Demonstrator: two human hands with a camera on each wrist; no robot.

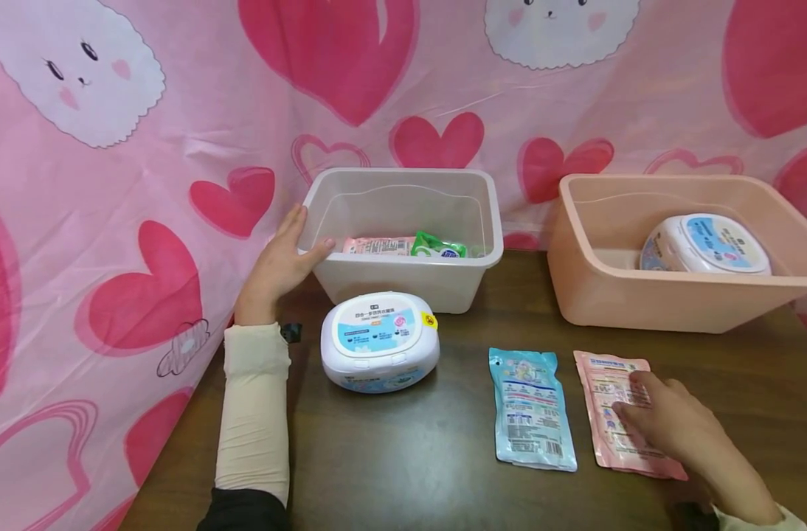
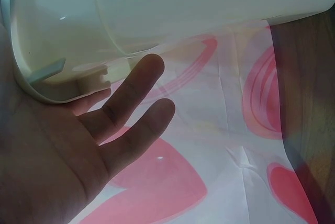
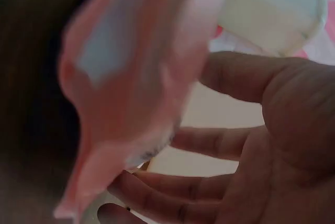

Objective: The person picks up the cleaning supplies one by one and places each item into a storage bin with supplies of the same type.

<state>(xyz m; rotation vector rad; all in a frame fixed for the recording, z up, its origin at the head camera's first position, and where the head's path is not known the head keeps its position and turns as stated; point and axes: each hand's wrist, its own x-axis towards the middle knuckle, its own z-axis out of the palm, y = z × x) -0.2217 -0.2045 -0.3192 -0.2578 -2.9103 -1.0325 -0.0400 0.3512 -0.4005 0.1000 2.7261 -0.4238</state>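
At the back middle stands a white plastic bin [image 1: 403,279]; a pink packet [image 1: 379,246] and a green packet [image 1: 433,245] lie inside. My left hand [image 1: 280,262] rests on the bin's front left corner, thumb along the rim. The left wrist view shows its other fingers [image 2: 133,88] fairly straight, outside the bin. My right hand [image 1: 679,420] is over a pink pouch [image 1: 612,428], thumb and index finger spread on its printed face. In the right wrist view, the pouch [image 3: 141,77] hides the thumb tip and some fingertips. Left of it lies a blue pouch [image 1: 532,413].
A white oval tub [image 1: 380,343] with a blue label stands in front of the white bin. At the back right, a peach bin [image 1: 642,299] contains a similar tub [image 1: 715,243]. Behind them hangs a pink heart-patterned cloth [image 1: 350,81], meeting the dark wooden table [image 1: 403,457].
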